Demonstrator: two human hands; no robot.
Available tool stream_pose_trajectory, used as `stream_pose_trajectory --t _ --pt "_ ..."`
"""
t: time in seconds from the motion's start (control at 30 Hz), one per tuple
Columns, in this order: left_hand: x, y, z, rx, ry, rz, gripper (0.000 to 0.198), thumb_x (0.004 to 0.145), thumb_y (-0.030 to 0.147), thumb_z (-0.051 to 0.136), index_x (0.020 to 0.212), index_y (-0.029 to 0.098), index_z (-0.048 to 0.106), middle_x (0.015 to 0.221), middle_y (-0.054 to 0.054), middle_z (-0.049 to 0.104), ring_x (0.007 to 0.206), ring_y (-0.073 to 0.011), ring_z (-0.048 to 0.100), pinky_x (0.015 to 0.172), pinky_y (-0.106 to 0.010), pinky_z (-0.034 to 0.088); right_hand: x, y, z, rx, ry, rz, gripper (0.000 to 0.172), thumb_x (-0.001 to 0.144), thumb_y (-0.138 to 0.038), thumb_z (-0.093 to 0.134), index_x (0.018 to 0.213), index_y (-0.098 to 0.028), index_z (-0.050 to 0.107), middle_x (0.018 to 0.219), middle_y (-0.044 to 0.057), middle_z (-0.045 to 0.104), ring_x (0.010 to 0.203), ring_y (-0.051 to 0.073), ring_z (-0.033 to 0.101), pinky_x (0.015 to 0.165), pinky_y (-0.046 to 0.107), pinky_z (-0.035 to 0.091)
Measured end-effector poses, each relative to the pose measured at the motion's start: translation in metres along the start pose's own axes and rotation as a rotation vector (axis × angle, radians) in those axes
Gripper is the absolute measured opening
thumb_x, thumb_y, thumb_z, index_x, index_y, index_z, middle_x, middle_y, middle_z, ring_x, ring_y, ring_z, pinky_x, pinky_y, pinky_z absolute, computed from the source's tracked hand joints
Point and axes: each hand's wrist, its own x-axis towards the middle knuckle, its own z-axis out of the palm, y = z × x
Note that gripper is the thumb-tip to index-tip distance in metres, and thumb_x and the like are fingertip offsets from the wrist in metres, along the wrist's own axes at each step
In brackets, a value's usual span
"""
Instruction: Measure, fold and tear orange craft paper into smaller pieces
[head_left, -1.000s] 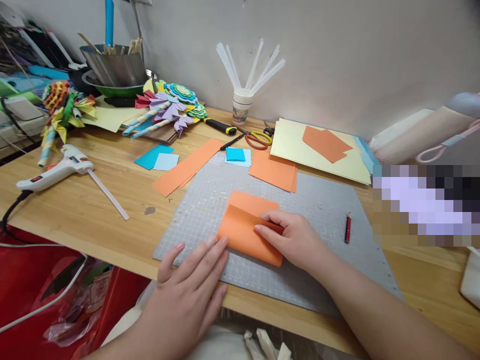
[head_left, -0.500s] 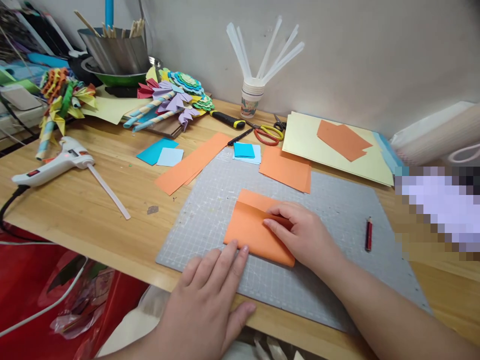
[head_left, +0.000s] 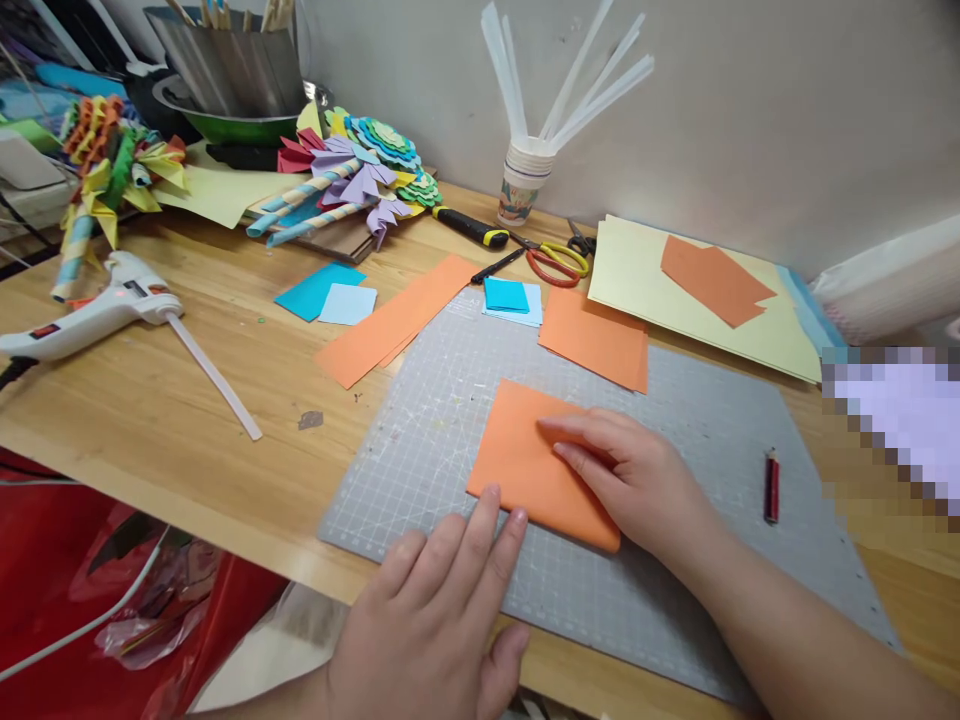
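A folded sheet of orange paper (head_left: 525, 450) lies flat on the grey cutting mat (head_left: 420, 440), its fold along the near edge. My left hand (head_left: 450, 600) has its fingers stretched out, with two fingertips touching that near edge. Over the right part of the paper rests my right hand (head_left: 637, 480). Its index finger and thumb are apart on the top surface, with nothing visibly pinched between them; the other fingers are partly hidden. A short dark red pencil (head_left: 772, 487) lies on the mat to the right.
Orange strips (head_left: 397, 320), orange sheets (head_left: 592, 340) and blue squares (head_left: 506, 295) lie around the mat's far edge. Behind are scissors (head_left: 555, 265), a cutter (head_left: 471, 228) and a paper cup (head_left: 525, 180) with clear sticks. A glue gun (head_left: 112, 310) lies left, pale yellow sheets (head_left: 705, 310) right.
The raised upper flap of the orange paper now lies flat, and my right hand's pinch on it has loosened. My left hand stays at the near edge. The view has shifted slightly.
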Motion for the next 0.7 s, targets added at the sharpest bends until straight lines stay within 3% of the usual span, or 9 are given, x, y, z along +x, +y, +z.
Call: stream_pose_trajectory --t 0.3,0.4,0.5,0.7 --pt "-0.003 0.000 0.002 0.005 0.017 -0.011 0.053 0.087 0.045 0.050 0.129 0.014 0.058 0.133 -0.005 0.060 0.106 -0.0187 0.052 0.084 -0.033 0.033 0.001 0.000 -0.001 -0.014 -0.019 0.000 0.024 0.092 -0.028 0.050 0.106 -0.025 0.069 0.093 0.005 0.068 0.089 0.020 0.063 0.077 0.034 0.051" --pt "-0.005 0.000 0.004 0.011 0.025 -0.015 0.061 0.086 0.046 0.051 0.136 0.011 0.051 0.133 -0.004 0.060 0.105 -0.0189 0.052 0.085 -0.032 0.032 0.001 0.000 -0.001 -0.017 -0.031 -0.008 0.024 0.092 -0.028 0.050 0.106 -0.026 0.069 0.093 0.005 0.068 0.089 0.020 0.064 0.076 0.035 0.052" --pt "-0.008 0.000 0.006 0.016 0.071 -0.052 0.067 0.086 0.049 0.050 0.142 0.012 0.043 0.132 -0.004 0.061 0.105 -0.0198 0.051 0.088 -0.032 0.030 0.001 0.001 -0.002 -0.013 -0.033 -0.018 0.023 0.092 -0.028 0.050 0.106 -0.026 0.069 0.096 0.005 0.069 0.092 0.020 0.063 0.078 0.035 0.052" --pt "-0.012 -0.001 0.008 0.026 0.088 -0.099 0.065 0.085 0.053 0.049 0.140 0.017 0.048 0.132 -0.003 0.061 0.103 -0.0200 0.052 0.099 -0.031 0.025 0.000 0.003 -0.001 -0.014 -0.033 -0.018 0.024 0.092 -0.030 0.050 0.108 -0.026 0.068 0.101 0.005 0.069 0.096 0.021 0.063 0.082 0.038 0.052"
